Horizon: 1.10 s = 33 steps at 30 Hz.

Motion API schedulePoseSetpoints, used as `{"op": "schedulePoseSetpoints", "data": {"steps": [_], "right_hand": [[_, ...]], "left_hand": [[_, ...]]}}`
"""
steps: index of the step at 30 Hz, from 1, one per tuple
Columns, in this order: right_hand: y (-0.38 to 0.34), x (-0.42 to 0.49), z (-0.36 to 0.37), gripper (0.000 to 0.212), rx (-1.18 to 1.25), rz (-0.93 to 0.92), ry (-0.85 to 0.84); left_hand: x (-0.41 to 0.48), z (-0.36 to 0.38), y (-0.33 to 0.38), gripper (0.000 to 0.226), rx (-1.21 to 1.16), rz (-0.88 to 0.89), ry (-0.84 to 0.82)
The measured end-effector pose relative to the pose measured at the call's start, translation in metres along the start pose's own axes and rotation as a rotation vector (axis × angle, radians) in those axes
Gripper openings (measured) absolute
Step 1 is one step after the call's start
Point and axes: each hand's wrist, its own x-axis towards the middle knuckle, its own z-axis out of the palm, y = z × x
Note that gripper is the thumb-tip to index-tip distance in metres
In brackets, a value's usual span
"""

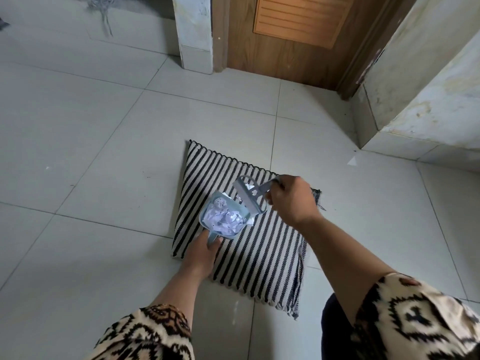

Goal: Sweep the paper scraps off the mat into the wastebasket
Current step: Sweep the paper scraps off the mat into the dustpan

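A black-and-white striped mat (259, 255) lies on the tiled floor. My left hand (201, 252) grips the handle of a small light-blue dustpan (207, 211) that rests on the mat's left part. White paper scraps (224, 220) fill the pan. My right hand (291, 200) holds a small grey hand brush (248, 194) by its handle, the brush head at the pan's open right edge. One scrap (250, 187) shows just behind the brush head. No wastebasket is in view.
A wooden door (291, 40) stands ahead between a pale pillar (193, 29) and a wall corner (415, 105) on the right. A small white scrap (352, 161) lies on the floor tiles near that corner. Grey fabric (104, 6) hangs at top left.
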Motion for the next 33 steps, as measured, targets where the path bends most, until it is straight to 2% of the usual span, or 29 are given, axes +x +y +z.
{"op": "schedulePoseSetpoints", "data": {"steps": [4,7,11,16,21,24,28,33], "right_hand": [[0.006,0.013,-0.003,0.027,0.129,0.092,0.123],[0.012,0.02,0.004,0.028,0.11,0.139,0.154],[0.025,0.025,0.028,0.028,0.01,0.208,0.084],[0.041,0.018,0.052,0.034,-0.032,0.278,0.038],[0.029,0.009,0.074,0.029,-0.031,0.248,-0.135],[0.022,-0.001,0.088,0.031,-0.043,0.209,-0.2],[0.011,-0.01,0.097,0.031,-0.047,0.184,-0.276],[0.004,-0.011,0.093,0.033,-0.038,0.184,-0.255]], "left_hand": [[-0.001,-0.007,-0.01,0.024,-0.041,-0.01,0.005],[-0.003,-0.013,-0.018,0.022,-0.052,-0.027,0.019],[-0.007,-0.018,-0.03,0.025,-0.02,-0.047,-0.018],[-0.011,-0.019,-0.044,0.027,0.139,-0.069,-0.132],[-0.007,-0.015,-0.044,0.019,0.186,-0.095,-0.189],[-0.004,-0.013,-0.039,0.029,0.266,-0.078,-0.229],[-0.001,-0.011,-0.035,0.033,0.255,-0.086,-0.24],[-0.002,-0.007,-0.037,0.036,0.15,-0.092,-0.243]]}}
